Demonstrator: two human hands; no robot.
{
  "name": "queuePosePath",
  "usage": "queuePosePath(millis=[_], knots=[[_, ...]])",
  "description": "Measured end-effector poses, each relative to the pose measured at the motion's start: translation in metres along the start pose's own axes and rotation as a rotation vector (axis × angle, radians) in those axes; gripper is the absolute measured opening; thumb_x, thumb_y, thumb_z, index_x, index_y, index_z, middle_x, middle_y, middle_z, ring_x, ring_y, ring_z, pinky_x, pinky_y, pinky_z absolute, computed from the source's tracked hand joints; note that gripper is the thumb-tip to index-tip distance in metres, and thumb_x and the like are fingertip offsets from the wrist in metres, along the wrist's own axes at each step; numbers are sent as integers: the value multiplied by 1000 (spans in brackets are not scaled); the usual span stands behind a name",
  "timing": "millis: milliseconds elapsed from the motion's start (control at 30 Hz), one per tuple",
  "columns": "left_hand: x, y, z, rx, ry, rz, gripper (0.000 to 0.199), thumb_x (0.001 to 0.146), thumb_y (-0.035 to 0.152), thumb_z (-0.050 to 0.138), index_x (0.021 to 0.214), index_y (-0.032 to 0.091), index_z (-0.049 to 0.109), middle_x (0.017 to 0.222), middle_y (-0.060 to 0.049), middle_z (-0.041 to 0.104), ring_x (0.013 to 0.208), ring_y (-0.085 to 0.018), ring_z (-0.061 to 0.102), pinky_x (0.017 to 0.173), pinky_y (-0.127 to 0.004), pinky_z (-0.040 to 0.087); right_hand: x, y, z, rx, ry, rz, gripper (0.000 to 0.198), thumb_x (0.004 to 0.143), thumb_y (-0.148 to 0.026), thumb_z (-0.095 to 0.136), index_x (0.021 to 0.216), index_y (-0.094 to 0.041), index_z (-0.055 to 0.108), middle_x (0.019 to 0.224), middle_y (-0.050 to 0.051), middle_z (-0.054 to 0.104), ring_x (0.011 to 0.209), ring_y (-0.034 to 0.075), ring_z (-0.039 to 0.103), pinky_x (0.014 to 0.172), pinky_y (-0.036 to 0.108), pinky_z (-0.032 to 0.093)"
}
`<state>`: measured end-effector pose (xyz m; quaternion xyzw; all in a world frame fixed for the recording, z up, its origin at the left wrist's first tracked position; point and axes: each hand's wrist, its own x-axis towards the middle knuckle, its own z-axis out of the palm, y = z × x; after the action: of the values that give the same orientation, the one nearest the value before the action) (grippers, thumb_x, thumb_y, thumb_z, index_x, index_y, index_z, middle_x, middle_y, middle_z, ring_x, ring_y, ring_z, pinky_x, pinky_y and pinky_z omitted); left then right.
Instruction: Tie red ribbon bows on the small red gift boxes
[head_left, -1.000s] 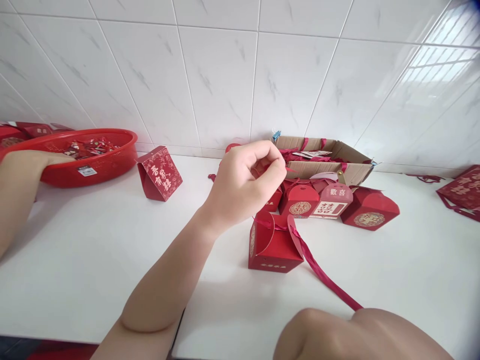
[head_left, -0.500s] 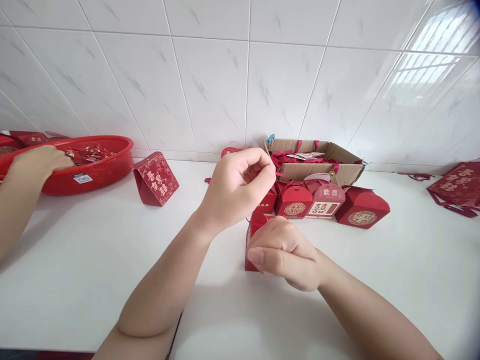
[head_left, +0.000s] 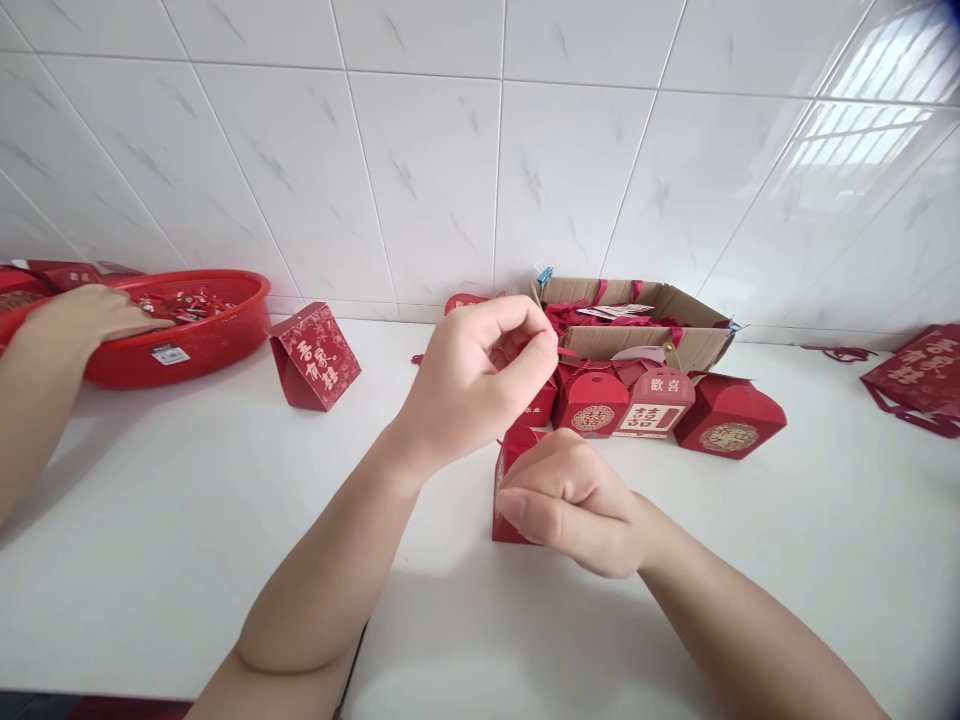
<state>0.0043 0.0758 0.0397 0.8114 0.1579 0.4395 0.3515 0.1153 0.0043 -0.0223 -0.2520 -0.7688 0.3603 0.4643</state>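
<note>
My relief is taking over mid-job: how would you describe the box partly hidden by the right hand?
Start at the open cardboard box by the tiled wall, then the row of red boxes in front of it. Nearer the viewer stands the wanted box, also red. It's the one the person's right hand partly hides; the row sits behind.

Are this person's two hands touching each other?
Apart: the head view shows a red box through the gap between left hand and right hand.
</note>
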Motion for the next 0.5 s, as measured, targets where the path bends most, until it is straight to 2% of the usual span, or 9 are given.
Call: queuePosePath(millis=[67, 133, 233, 333, 367, 433, 500], knots=[[1, 0, -1, 3, 4, 2, 20, 83, 14, 50, 63, 17, 51, 58, 2, 45, 54, -10, 41, 46, -25, 34, 1, -7, -7, -73, -10, 10, 43, 89, -22, 45, 51, -18, 27, 46, -5, 28, 44, 5, 21, 43, 23, 19], [1, 0, -3, 7, 14, 7, 20, 82, 15, 50, 62, 17, 52, 58, 1, 46, 53, -10, 41, 46, -25, 34, -1, -17, -23, -220, -24, 125, 43, 90, -25, 44, 52, -18, 25, 47, -5, 27, 44, 5, 20, 42, 24, 19], [2, 0, -9, 18, 52, 17, 21, 82, 15, 51, 62, 18, 55, 57, 1, 48, 53, -10, 42, 46, -25, 35, -14, -31, -62, -571, 18, 508, 47, 90, -42, 46, 55, -18, 25, 50, -5, 26, 45, 6, 20, 40, 24, 17], [3, -2, -16, 17, 98, 15, 19, 82, 16, 53, 65, 19, 62, 59, 0, 51, 54, -11, 46, 48, -26, 37, -34, -36, -103, -866, 111, 896, 49, 80, -60, 54, 58, -19, 39, 55, -2, 42, 46, 8, 34, 39, 24, 22], [4, -4, -19, 10, 111, 9, 18, 82, 16, 54, 67, 19, 64, 60, -1, 53, 54, -11, 47, 48, -27, 38, -39, -35, -114, -867, 68, 985, 46, 75, -62, 58, 63, -19, 48, 62, 1, 52, 50, 10, 43, 41, 24, 28], [4, -6, -22, -6, 137, 3, 17, 82, 15, 55, 71, 20, 68, 61, -2, 56, 54, -12, 48, 49, -28, 39, -44, -30, -127, -769, -78, 1093, 43, 67, -60, 68, 84, -21, 61, 85, 5, 64, 71, 19, 60, 54, 26, 43], [5, -8, -25, -24, 167, 3, 18, 80, 12, 55, 74, 21, 70, 62, -2, 58, 54, -12, 50, 48, -28, 40, -42, -21, -129, -650, -216, 1170, 55, 60, -56, 74, 102, -22, 62, 103, 8, 66, 92, 26, 63, 70, 31, 49]])
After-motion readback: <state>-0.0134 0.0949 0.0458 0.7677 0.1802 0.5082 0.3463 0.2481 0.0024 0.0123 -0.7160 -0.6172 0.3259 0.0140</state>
